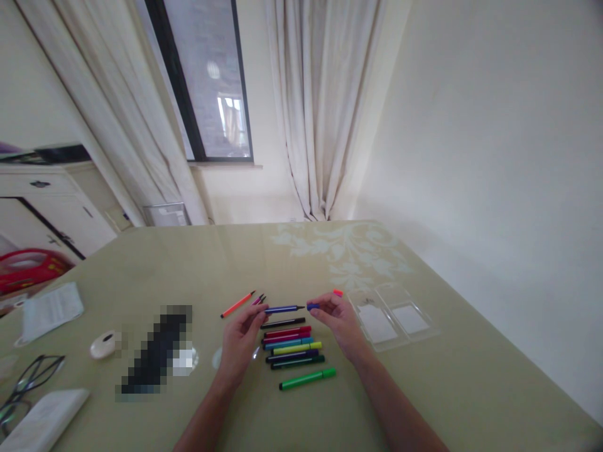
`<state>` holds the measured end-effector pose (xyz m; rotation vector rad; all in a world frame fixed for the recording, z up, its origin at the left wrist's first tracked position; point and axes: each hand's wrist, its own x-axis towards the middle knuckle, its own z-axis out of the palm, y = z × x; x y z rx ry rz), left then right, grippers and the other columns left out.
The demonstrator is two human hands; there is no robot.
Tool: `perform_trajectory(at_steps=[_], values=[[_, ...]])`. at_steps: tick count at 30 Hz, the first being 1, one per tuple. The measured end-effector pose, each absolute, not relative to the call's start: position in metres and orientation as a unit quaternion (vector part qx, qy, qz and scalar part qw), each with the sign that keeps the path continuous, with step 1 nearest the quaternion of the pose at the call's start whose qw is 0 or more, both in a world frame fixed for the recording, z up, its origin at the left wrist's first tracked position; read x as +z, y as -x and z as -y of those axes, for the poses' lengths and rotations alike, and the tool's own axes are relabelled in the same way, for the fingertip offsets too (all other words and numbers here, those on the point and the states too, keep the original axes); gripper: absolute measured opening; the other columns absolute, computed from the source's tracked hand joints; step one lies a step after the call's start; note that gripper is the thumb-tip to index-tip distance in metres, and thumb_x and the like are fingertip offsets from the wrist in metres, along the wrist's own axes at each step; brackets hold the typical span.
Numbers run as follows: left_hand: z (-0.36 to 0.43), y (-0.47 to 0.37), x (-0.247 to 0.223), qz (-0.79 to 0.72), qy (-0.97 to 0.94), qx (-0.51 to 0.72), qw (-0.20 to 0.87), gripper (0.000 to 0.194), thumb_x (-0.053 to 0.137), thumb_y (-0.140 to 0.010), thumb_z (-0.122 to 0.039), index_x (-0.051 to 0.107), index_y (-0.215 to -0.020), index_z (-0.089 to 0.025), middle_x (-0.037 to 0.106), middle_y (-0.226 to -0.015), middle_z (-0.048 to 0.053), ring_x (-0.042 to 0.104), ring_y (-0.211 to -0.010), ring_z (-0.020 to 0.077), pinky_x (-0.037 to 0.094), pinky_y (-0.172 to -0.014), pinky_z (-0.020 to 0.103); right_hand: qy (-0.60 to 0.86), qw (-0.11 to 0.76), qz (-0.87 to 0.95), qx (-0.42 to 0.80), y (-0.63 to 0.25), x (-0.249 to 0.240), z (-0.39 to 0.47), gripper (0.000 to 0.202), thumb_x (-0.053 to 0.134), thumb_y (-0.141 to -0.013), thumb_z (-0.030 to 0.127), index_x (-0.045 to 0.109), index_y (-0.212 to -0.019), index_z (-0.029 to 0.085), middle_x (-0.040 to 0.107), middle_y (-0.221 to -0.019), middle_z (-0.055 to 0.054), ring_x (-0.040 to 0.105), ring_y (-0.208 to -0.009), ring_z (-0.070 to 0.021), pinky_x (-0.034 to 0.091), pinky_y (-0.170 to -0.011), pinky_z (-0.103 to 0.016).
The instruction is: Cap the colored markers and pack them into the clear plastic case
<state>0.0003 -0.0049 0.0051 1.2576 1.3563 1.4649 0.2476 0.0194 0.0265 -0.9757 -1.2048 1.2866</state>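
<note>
Head view, labels first: any print on the markers is too small to read, same for the white inserts (378, 323) in the clear case (399, 343); dark patch far left of the blue marker is pixelated, can't identify.

Blue marker (282, 309) is uncapped, roughly level above the desk (226, 251), dark tip pointing right. Left hand (239, 338): grip pinching the barrel's rear end, so the marker sticks out rightward from the fingertips. Right hand (342, 321): grip pinching the blue cap (311, 306), just beside the marker's tip, in line with it, not touching.

Everything else relative to the blue marker. Nearer the person: black marker (283, 323), then a close row with red, light blue, yellow (296, 348), navy and dark green (298, 362) ones, then bright green marker (308, 379) slightly apart. Left and a bit beyond: orange marker (237, 305), dark tip showing; purplish marker (257, 301) beside it, partly hidden by left hand. Right and beyond: orange cap (338, 292), behind right hand. Clear case farther right. Well left: round white object (102, 346), glasses (41, 371).
</note>
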Motion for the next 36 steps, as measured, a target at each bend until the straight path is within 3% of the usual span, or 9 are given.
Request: perform_trajectory(at_steps=[6, 16, 21, 23, 27, 32, 36], values=[[0.008, -0.004, 0.008, -0.530, -0.517, 0.553, 0.381, 0.047, 0.074, -0.080, -0.060, 0.079, -0.100, -0.018, 0.081, -0.104, 0.012, 0.079, -0.089, 0.0267, 0.066, -0.081, 0.037, 0.418, 0.526, 0.513, 0.534, -0.242, 0.019, -0.020, 0.026, 0.092, -0.068, 0.041, 0.080, -0.085, 0.025, 0.079, -0.085, -0.005, 0.073, -0.082, -0.0236, 0.059, -0.078, -0.038], [0.011, -0.006, 0.008, -0.522, -0.523, 0.541, 0.401, 0.032, 0.081, -0.076, -0.048, 0.081, -0.088, -0.018, 0.080, -0.087, 0.008, 0.077, -0.078, 0.0235, 0.065, -0.070, 0.031, 0.454, 0.494, 0.524, 0.525, -0.245, 0.010, -0.020, 0.023, 0.094, -0.065, 0.040, 0.081, -0.078, 0.026, 0.075, -0.072, -0.002, 0.067, -0.068, -0.0218, 0.053, -0.066, -0.035], [0.010, -0.005, 0.004, -0.518, -0.569, 0.512, 0.382, 0.030, 0.074, -0.085, -0.047, 0.079, -0.094, -0.019, 0.079, -0.089, 0.007, 0.076, -0.081, 0.0231, 0.063, -0.073, 0.033, 0.448, 0.480, 0.552, 0.515, -0.242, 0.007, -0.024, 0.019, 0.087, -0.074, 0.044, 0.080, -0.084, 0.029, 0.077, -0.078, -0.002, 0.069, -0.074, -0.0240, 0.054, -0.070, -0.038], [0.010, -0.004, 0.002, -0.531, -0.605, 0.483, 0.343, 0.027, 0.070, -0.089, -0.045, 0.078, -0.096, -0.021, 0.078, -0.093, 0.007, 0.075, -0.086, 0.0240, 0.062, -0.079, 0.036, 0.473, 0.481, 0.589, 0.445, -0.248, 0.007, -0.026, 0.018, 0.078, -0.083, 0.045, 0.080, -0.092, 0.030, 0.079, -0.090, -0.004, 0.070, -0.083, -0.0259, 0.055, -0.077, -0.040], [0.007, -0.001, -0.001, -0.549, -0.664, 0.442, 0.250, 0.023, 0.064, -0.091, -0.042, 0.078, -0.095, -0.024, 0.078, -0.097, 0.008, 0.073, -0.095, 0.0267, 0.059, -0.087, 0.042, 0.574, 0.454, 0.657, 0.179, -0.272, 0.008, -0.033, 0.024, 0.059, -0.095, 0.035, 0.076, -0.107, 0.024, 0.076, -0.107, -0.010, 0.066, -0.100, -0.0285, 0.048, -0.094, -0.044], [0.000, 0.013, -0.008, -0.567, -0.688, 0.413, 0.186, 0.029, 0.058, -0.093, -0.045, 0.079, -0.095, -0.025, 0.078, -0.104, 0.009, 0.070, -0.105, 0.0298, 0.053, -0.099, 0.048, 0.655, 0.300, 0.694, -0.007, -0.289, 0.008, -0.034, 0.021, 0.055, -0.095, 0.020, 0.074, -0.102, 0.022, 0.072, -0.109, -0.010, 0.060, -0.103, -0.0288, 0.042, -0.092, -0.041], [-0.004, 0.035, -0.015, -0.656, -0.642, 0.385, 0.091, 0.034, 0.050, -0.095, -0.041, 0.078, -0.101, -0.023, 0.077, -0.103, 0.011, 0.069, -0.099, 0.0316, 0.053, -0.093, 0.049, 0.675, 0.242, 0.695, -0.051, -0.286, 0.008, -0.032, 0.018, 0.061, -0.092, 0.016, 0.074, -0.101, 0.023, 0.071, -0.110, -0.010, 0.059, -0.104, -0.0288, 0.040, -0.089, -0.039]])
